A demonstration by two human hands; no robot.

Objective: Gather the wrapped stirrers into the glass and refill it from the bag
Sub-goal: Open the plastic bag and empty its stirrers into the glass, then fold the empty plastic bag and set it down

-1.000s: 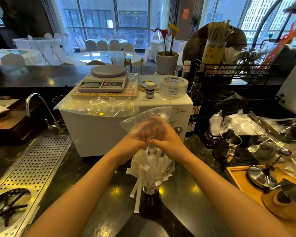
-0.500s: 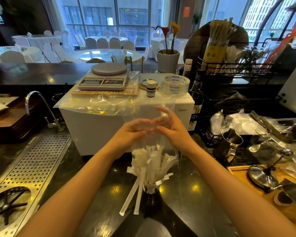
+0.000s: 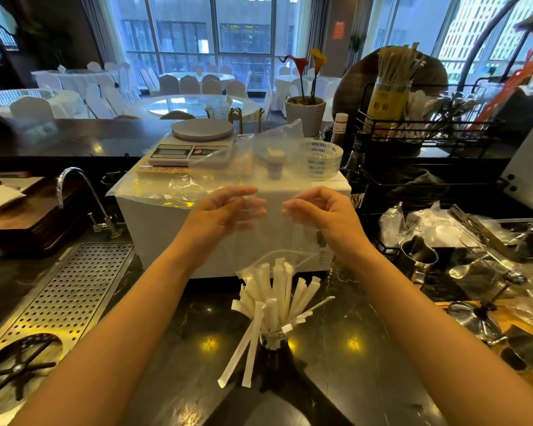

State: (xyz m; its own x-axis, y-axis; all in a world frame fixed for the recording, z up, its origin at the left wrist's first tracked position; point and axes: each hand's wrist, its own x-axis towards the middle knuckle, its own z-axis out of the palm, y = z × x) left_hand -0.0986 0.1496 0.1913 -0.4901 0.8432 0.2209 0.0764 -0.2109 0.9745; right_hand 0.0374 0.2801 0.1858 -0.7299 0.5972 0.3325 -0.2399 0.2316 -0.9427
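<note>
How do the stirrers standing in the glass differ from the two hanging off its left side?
The stirrers in the glass stand upright and fan out, tops partly under the clear bag. The two stray stirrers slant down outside the glass, lower ends near the dark counter. Both sets are white paper-wrapped sticks.

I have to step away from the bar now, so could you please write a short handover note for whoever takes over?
Left hand and right hand: both raised, fingers pinching the clear plastic bag held above the glass; grip looks light.
White paper-wrapped stirrers: most stand fanned out in the small clear glass on the dark marble counter; the bag's mouth hangs around their tops.
Done: bag emptied into the glass, apparently.
Left: two stirrers hang outside the glass, leaning on the counter; tuck them in and remove the bag.
</note>
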